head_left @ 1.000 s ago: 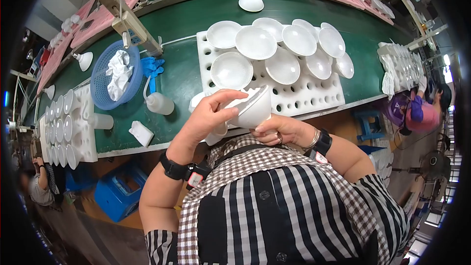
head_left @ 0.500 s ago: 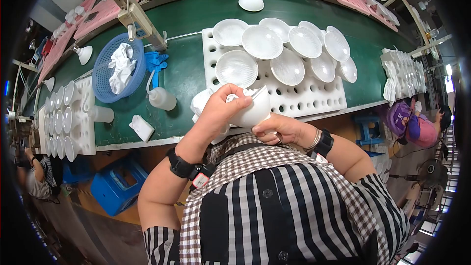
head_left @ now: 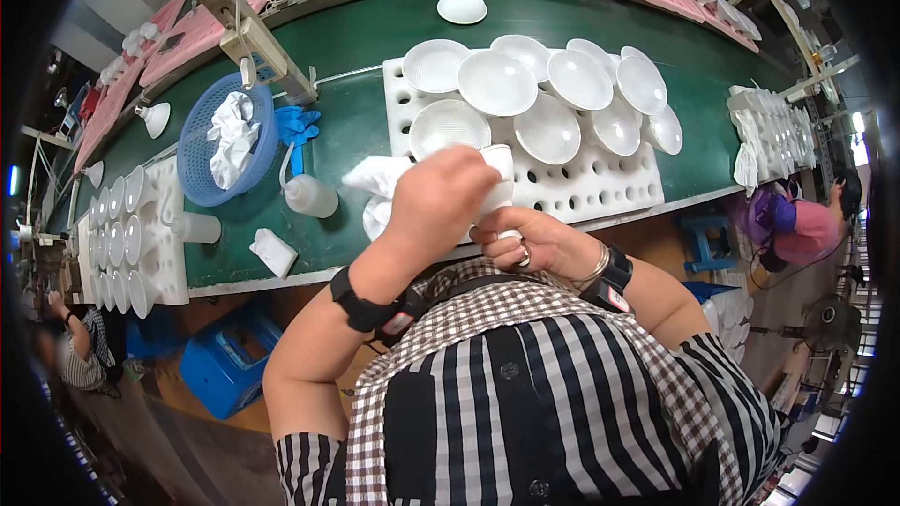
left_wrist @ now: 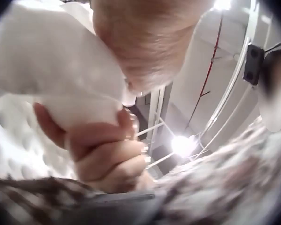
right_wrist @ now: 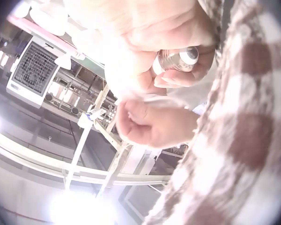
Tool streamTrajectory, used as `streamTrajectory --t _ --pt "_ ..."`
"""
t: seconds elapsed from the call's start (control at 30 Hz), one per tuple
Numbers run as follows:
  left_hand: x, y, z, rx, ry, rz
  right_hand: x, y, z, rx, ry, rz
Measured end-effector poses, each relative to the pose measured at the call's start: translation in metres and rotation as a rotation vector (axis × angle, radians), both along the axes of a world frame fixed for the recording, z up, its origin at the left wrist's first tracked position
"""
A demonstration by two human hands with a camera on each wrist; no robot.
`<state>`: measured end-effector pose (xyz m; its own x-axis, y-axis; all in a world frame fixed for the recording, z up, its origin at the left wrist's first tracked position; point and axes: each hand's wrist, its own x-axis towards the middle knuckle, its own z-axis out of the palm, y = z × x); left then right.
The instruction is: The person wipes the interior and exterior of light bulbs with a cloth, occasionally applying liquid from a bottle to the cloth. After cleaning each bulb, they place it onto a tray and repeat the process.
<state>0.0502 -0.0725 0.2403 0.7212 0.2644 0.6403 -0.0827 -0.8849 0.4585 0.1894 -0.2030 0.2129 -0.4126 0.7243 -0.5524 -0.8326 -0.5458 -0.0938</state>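
Observation:
Held low over the table's front edge is a white reflector lamp (head_left: 500, 169). My right hand (head_left: 539, 245) grips it near its base; in the right wrist view the metal screw base (right_wrist: 178, 60) shows among this hand's fingers (right_wrist: 171, 28). My left hand (head_left: 441, 204) is curled round a white cloth (head_left: 377, 175) against the lamp, and part of the cloth hangs out to the left. The left wrist view shows the cloth (left_wrist: 51, 51) beside the lamp's white body (left_wrist: 79, 112). The left hand hides much of the lamp.
Behind the hands a white foam tray (head_left: 647, 173) carries several lamps. To the left are a squeeze bottle (head_left: 310, 197), a blue basket (head_left: 199, 164), blue gloves (head_left: 297, 126), a folded cloth (head_left: 273, 253) and another lamp tray (head_left: 169, 267). One lamp (head_left: 462, 4) stands farther back.
My left hand has turned over from the lamp's rim to its outer side, back of the hand up, and more cloth shows to its left. My right hand still grips the lamp.

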Motion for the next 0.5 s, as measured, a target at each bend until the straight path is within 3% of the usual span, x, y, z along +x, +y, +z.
streamTrajectory --t 0.07,0.17,0.23,0.27,0.33,0.4,0.47,0.5 --pt "-0.011 -0.005 -0.007 0.104 0.039 -0.033 0.004 -0.001 0.003 0.016 0.024 -0.041" --pt "-0.039 0.014 -0.074 0.266 0.087 -0.001 0.023 -0.008 0.005 0.132 0.137 -0.1" --pt "-0.052 0.031 -0.099 0.147 0.734 0.077 0.03 -0.014 0.009 0.247 0.195 -0.139" --pt "-0.053 0.029 -0.102 0.152 0.732 0.064 0.029 -0.015 0.014 0.248 0.193 -0.153" --pt "-0.051 0.019 -0.082 0.189 0.633 0.335 0.027 -0.015 0.021 0.258 0.193 -0.202" --pt "-0.054 0.01 -0.08 0.179 0.711 0.429 0.027 -0.017 0.013 0.273 0.216 -0.198" --pt "-0.06 0.001 -0.077 -0.101 0.971 0.513 0.026 -0.019 0.01 0.253 0.17 -0.187" --pt "-0.066 0.002 -0.086 -0.252 0.974 0.477 0.026 -0.018 0.012 0.275 0.093 -0.166"
